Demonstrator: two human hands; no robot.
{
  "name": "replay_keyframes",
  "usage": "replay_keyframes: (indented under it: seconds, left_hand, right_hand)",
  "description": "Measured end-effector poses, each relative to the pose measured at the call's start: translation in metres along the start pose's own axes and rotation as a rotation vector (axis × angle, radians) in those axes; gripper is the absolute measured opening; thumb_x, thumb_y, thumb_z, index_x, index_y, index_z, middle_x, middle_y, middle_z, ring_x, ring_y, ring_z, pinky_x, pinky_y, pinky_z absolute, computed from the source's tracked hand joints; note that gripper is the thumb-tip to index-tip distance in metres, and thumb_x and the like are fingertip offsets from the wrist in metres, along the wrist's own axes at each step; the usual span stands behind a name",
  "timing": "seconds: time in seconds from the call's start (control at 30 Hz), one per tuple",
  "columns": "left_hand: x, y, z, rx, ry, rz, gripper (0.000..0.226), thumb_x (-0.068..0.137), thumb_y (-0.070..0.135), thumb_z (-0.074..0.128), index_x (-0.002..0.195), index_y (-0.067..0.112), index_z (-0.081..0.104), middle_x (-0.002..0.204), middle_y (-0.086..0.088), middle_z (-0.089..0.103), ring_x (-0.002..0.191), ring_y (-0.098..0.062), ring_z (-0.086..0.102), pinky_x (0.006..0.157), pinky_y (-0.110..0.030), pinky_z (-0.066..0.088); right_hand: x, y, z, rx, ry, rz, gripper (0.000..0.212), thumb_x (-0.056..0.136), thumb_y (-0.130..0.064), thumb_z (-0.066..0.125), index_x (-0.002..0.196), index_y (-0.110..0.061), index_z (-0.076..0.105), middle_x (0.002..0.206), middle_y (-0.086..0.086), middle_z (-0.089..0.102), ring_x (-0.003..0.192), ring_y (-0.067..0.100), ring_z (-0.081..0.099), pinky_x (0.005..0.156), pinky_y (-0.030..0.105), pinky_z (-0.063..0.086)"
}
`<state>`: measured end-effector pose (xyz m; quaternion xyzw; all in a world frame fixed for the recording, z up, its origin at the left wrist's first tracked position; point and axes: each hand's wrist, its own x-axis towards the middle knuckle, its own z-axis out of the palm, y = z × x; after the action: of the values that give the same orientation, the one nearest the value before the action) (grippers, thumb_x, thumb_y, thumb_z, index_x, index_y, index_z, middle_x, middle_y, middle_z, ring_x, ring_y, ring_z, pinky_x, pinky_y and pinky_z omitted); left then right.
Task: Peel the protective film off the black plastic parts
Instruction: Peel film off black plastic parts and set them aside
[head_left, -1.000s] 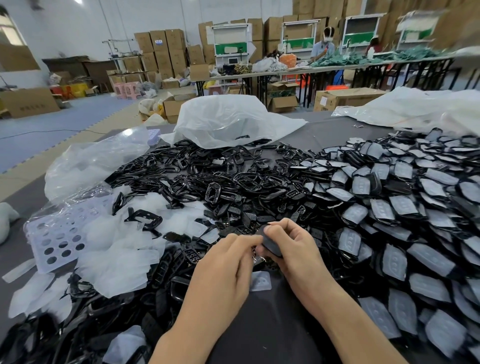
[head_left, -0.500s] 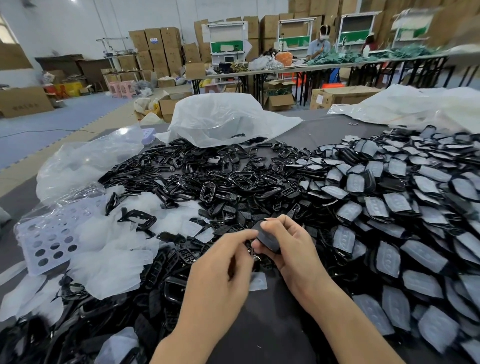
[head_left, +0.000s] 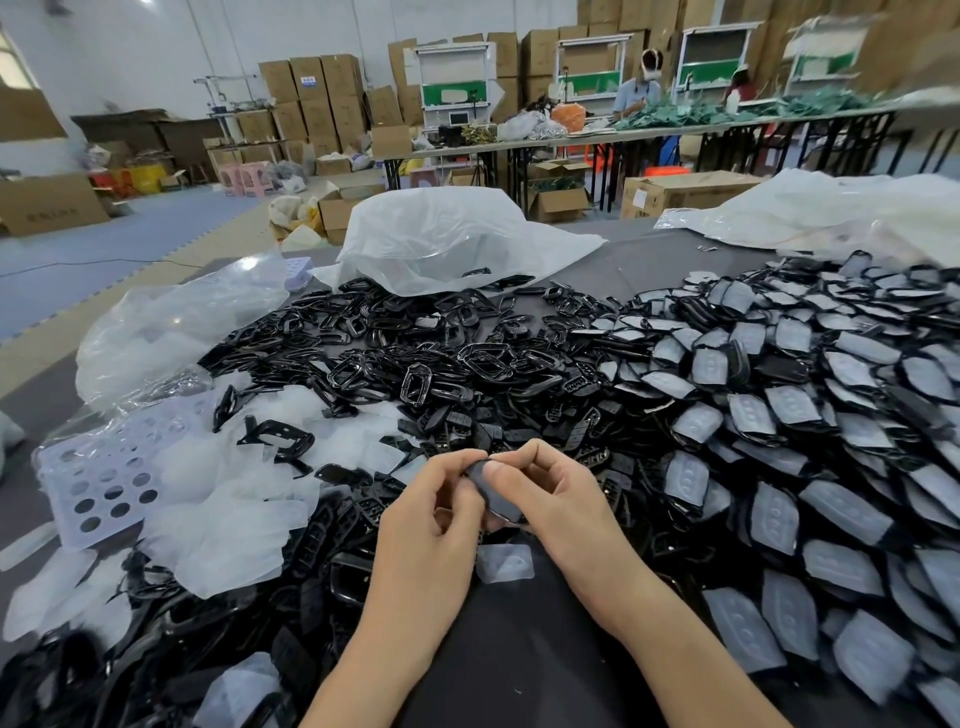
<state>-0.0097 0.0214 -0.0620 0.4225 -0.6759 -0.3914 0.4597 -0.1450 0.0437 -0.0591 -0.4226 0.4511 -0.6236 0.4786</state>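
Warehouse bench (head_left: 519, 675) heaped with black pieces, and we're mid-peel: our right hand (head_left: 550, 499) pinches one black part (head_left: 493, 493) just above the bench, thumb flat on its face. Half a second back our left hand (head_left: 431, 519) sat lower, by the part's bottom end; now its fingertips have climbed to the top edge and pinch there. We reckon that's the hunt for a film corner, so this one isn't stripped yet. Film-covered parts (head_left: 779, 415) wait on the right, peeled films (head_left: 223, 519) lie left

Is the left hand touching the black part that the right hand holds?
Touching. The head view shows the left hand pinching the top edge of the black part gripped by the right hand.
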Motion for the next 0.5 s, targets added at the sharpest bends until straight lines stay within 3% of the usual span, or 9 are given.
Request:
replay_keyframes:
  seconds: [0.1,0.23,0.3,0.5]
  left_hand:
    - [0.0010,-0.0013,-0.0013,0.006,0.030,-0.003,0.029,0.102,0.016,0.049,0.102,0.037,0.069,0.083,0.011,0.073,0.075,-0.009,0.069,0.072,-0.027,0.056]
    - [0.0033,-0.0006,-0.0017,-0.011,0.025,0.000,0.017,0.097,0.023,0.059,0.099,0.036,0.070,0.078,0.010,0.070,0.071,-0.008,0.066,0.066,-0.017,0.051]
    - [0.0041,-0.0017,-0.0019,-0.001,0.068,0.011,0.016,0.097,0.022,0.060,0.096,0.035,0.070,0.077,0.012,0.070,0.069,-0.004,0.064,0.064,-0.013,0.048]
    - [0.0056,-0.0054,-0.0052,-0.042,0.138,-0.018,0.014,0.097,0.028,0.056,0.093,0.034,0.067,0.083,0.004,0.071,0.076,-0.013,0.067,0.072,-0.026,0.055]
  right_hand:
    - [0.0005,0.0016,0.0003,-0.015,-0.001,-0.005,0.007,0.094,-0.013,0.069,0.088,-0.010,0.071,0.082,0.005,0.074,0.070,0.018,0.071,0.066,0.023,0.057]
    - [0.0007,0.0015,-0.0011,-0.001,-0.006,-0.022,0.004,0.090,-0.017,0.073,0.092,-0.016,0.076,0.084,0.007,0.076,0.072,0.018,0.071,0.069,0.026,0.060]
    - [0.0012,0.0018,-0.0010,0.047,-0.014,-0.005,0.013,0.088,-0.018,0.073,0.100,-0.016,0.076,0.091,0.009,0.077,0.076,0.020,0.073,0.072,0.026,0.060]
    - [-0.0006,0.0024,-0.0001,0.082,-0.011,0.036,0.019,0.102,-0.008,0.055,0.113,-0.013,0.070,0.096,0.014,0.078,0.088,0.027,0.077,0.075,0.025,0.060]
